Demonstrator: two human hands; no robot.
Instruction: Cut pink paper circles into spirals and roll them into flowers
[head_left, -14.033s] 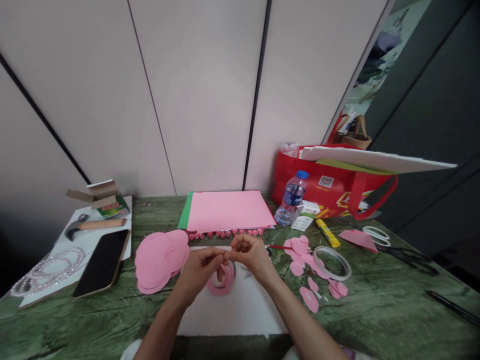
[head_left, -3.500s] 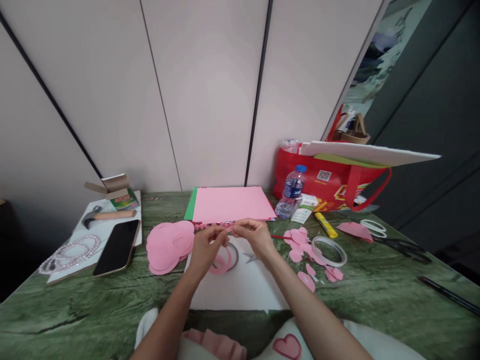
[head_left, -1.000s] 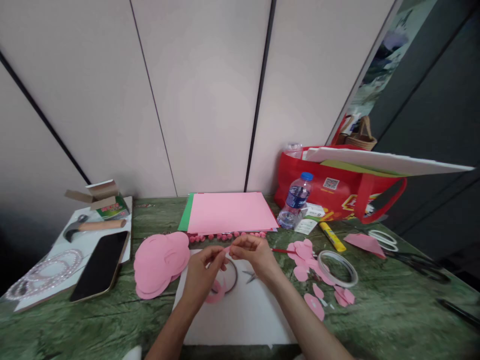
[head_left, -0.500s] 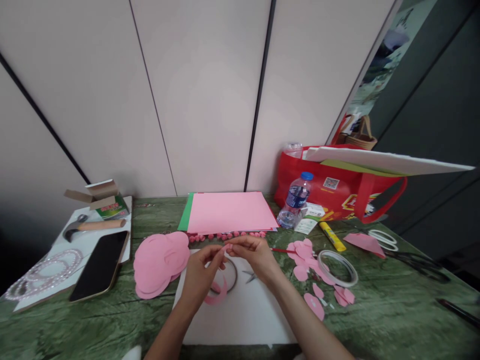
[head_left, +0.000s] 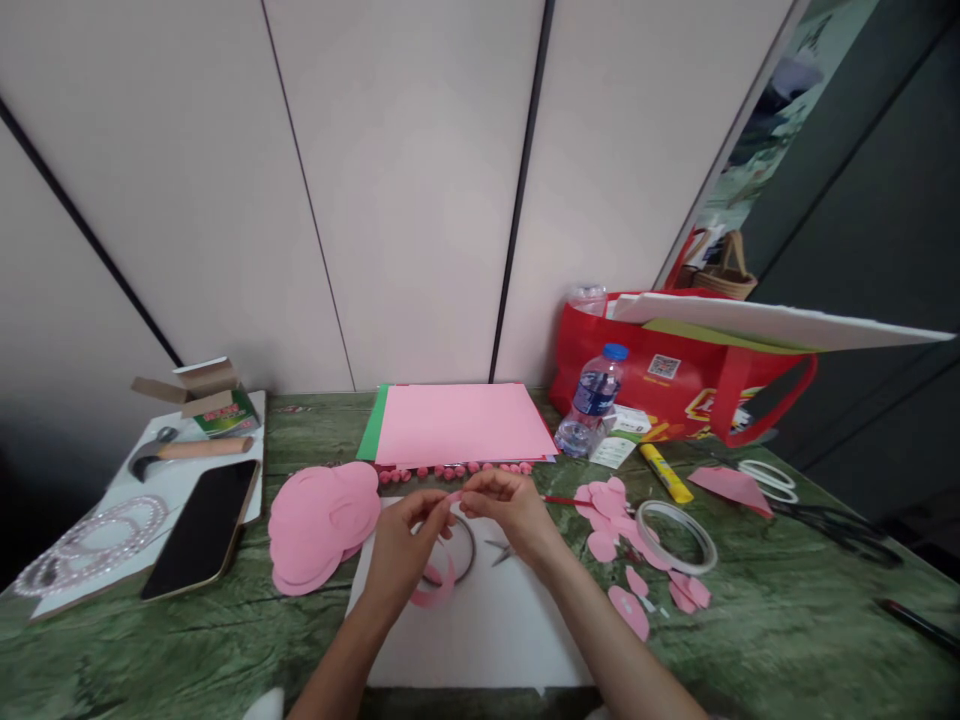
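Between the fingertips of both hands is a curling pink paper strip (head_left: 437, 597), its loose end hanging in a spiral over the white board (head_left: 480, 645). My left hand (head_left: 411, 535) pinches it from the left, while my right hand (head_left: 510, 508) pinches the upper end from the right. Just below the fingers, a roll of tape (head_left: 471, 562) lies on the board, partly hidden by the strip and my left hand. The tips of small metal tweezers or scissors (head_left: 498, 550) show beside my right wrist. Behind my hands runs a row of small pink rolled paper buds (head_left: 439, 472).
Pink paper discs (head_left: 322, 525) are piled on the left, near a phone (head_left: 201, 530) and a hammer (head_left: 191, 449). To the right lie pink petals (head_left: 602, 545), a tape roll (head_left: 709, 550), a glue stick (head_left: 665, 473) and scissors (head_left: 765, 480). A water bottle (head_left: 592, 400) stands before a red bag (head_left: 690, 375).
The fingertips have shifted slightly, and a little more of the pink strip shows between them. Both hands still pinch it in nearly the same place.
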